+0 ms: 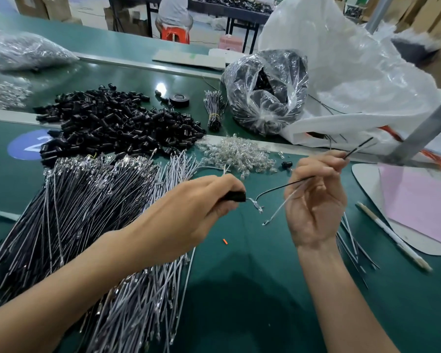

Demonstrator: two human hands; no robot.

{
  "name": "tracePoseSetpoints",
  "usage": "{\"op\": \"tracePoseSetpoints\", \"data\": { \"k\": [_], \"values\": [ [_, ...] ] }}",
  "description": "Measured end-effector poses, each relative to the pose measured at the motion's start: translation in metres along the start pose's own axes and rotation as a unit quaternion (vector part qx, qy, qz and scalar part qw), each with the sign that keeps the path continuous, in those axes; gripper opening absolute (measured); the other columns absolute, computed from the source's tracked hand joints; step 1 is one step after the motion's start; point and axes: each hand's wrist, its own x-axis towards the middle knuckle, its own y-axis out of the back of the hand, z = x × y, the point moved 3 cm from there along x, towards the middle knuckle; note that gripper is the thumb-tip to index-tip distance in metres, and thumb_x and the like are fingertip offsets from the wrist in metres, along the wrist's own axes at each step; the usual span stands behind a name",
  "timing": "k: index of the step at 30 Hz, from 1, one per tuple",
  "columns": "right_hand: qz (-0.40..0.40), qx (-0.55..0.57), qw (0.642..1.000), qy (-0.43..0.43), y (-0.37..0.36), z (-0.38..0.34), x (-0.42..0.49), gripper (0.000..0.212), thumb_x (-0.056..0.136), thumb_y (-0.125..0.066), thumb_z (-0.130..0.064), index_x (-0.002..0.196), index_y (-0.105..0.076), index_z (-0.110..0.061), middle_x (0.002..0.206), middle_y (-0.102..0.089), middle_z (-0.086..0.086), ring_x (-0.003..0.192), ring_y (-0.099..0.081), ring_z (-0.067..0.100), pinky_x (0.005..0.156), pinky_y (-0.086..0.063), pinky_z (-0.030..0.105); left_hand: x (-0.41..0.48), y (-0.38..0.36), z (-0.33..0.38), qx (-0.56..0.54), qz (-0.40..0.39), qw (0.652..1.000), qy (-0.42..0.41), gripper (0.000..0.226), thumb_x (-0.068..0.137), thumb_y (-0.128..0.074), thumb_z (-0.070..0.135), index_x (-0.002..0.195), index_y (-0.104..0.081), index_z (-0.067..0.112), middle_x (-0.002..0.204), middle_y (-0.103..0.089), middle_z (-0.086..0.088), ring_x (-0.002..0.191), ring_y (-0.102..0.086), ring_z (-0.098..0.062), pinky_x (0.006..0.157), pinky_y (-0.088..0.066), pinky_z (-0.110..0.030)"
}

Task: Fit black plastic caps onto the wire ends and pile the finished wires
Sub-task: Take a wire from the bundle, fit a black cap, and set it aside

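Observation:
My left hand point(201, 202) grips a black plastic cap point(236, 196) with its open end toward the right. My right hand point(316, 197) pinches a black wire point(278, 187) and a white wire point(278, 212) together; their metal tips hang between the two hands, just right of the cap. The wires' far ends stick out past my right fingers. A large heap of black caps point(117, 123) lies at the back left. A broad pile of black and white wires point(87, 212) covers the green table under my left arm.
A heap of small clear bulbs point(239, 154) lies behind my hands, with one loose cap point(287, 164) beside it. A clear bag of black parts point(265, 90), a white sack point(354, 72), a tied wire bundle point(214, 108), tape roll point(179, 99), pen point(392, 238), pink paper point(423, 205) and several wires point(354, 245) stand around.

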Motion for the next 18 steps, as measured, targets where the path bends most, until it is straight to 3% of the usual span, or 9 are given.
{"op": "tracePoseSetpoints", "data": {
  "k": [4, 7, 9, 11, 15, 18],
  "values": [
    [-0.026, -0.031, 0.999, -0.009, 0.000, 0.009, -0.002, 0.018, 0.075, -0.058, 0.021, 0.085, -0.069, 0.010, 0.078, -0.069, 0.022, 0.068, -0.066, 0.032, 0.068, -0.059, 0.039, -0.016, 0.011, 0.001, 0.042, 0.003, 0.999, -0.029, 0.022, 0.098, -0.042, 0.031, 0.111, -0.054, 0.018, 0.091, -0.057, 0.011, 0.081, -0.047, -0.001, 0.074, -0.040, -0.016],
    [-0.017, -0.139, 0.990, 0.023, 0.005, 0.012, 0.001, 0.022, 0.084, -0.055, 0.004, 0.076, -0.075, -0.002, 0.074, -0.072, 0.006, 0.064, -0.069, 0.014, 0.067, -0.059, 0.027, -0.025, 0.018, -0.009, 0.030, 0.023, 0.999, -0.002, 0.016, 0.097, -0.046, 0.030, 0.111, -0.052, 0.023, 0.093, -0.058, 0.014, 0.083, -0.052, 0.000, 0.076, -0.044, -0.018],
    [-0.022, -0.271, 0.962, 0.038, 0.007, 0.015, 0.001, 0.022, 0.083, -0.055, -0.011, 0.079, -0.077, -0.011, 0.073, -0.071, -0.002, 0.065, -0.067, 0.008, 0.074, -0.057, 0.025, -0.030, 0.021, -0.015, 0.004, 0.049, 0.998, 0.027, 0.016, 0.094, -0.051, 0.024, 0.110, -0.054, 0.025, 0.094, -0.060, 0.018, 0.086, -0.056, 0.001, 0.077, -0.046, -0.015],
    [-0.034, -0.373, 0.927, 0.026, 0.010, 0.021, 0.002, 0.019, 0.080, -0.059, -0.014, 0.085, -0.077, -0.014, 0.076, -0.071, -0.003, 0.071, -0.067, 0.010, 0.082, -0.056, 0.027, -0.034, 0.023, -0.018, -0.007, 0.064, 0.997, 0.044, 0.020, 0.092, -0.052, 0.021, 0.110, -0.053, 0.029, 0.098, -0.060, 0.022, 0.086, -0.057, 0.000, 0.077, -0.046, -0.014],
    [-0.038, -0.529, 0.847, 0.044, 0.015, 0.033, 0.001, 0.013, 0.069, -0.071, -0.020, 0.079, -0.079, -0.017, 0.078, -0.073, -0.001, 0.070, -0.066, 0.008, 0.069, -0.054, 0.020, -0.033, 0.022, -0.014, -0.034, 0.080, 0.995, 0.043, 0.021, 0.091, -0.053, 0.016, 0.107, -0.055, 0.030, 0.097, -0.059, 0.024, 0.088, -0.057, 0.004, 0.077, -0.042, -0.006],
    [-0.035, -0.615, 0.786, 0.056, 0.021, 0.042, -0.001, 0.009, 0.072, -0.071, -0.026, 0.077, -0.078, -0.025, 0.072, -0.073, -0.001, 0.066, -0.062, 0.007, 0.063, -0.047, 0.016, -0.030, 0.020, -0.010, -0.076, 0.106, 0.990, 0.061, 0.013, 0.092, -0.053, 0.019, 0.102, -0.056, 0.027, 0.085, -0.062, 0.020, 0.083, -0.060, -0.004, 0.076, -0.048, -0.017]
  ]
}}
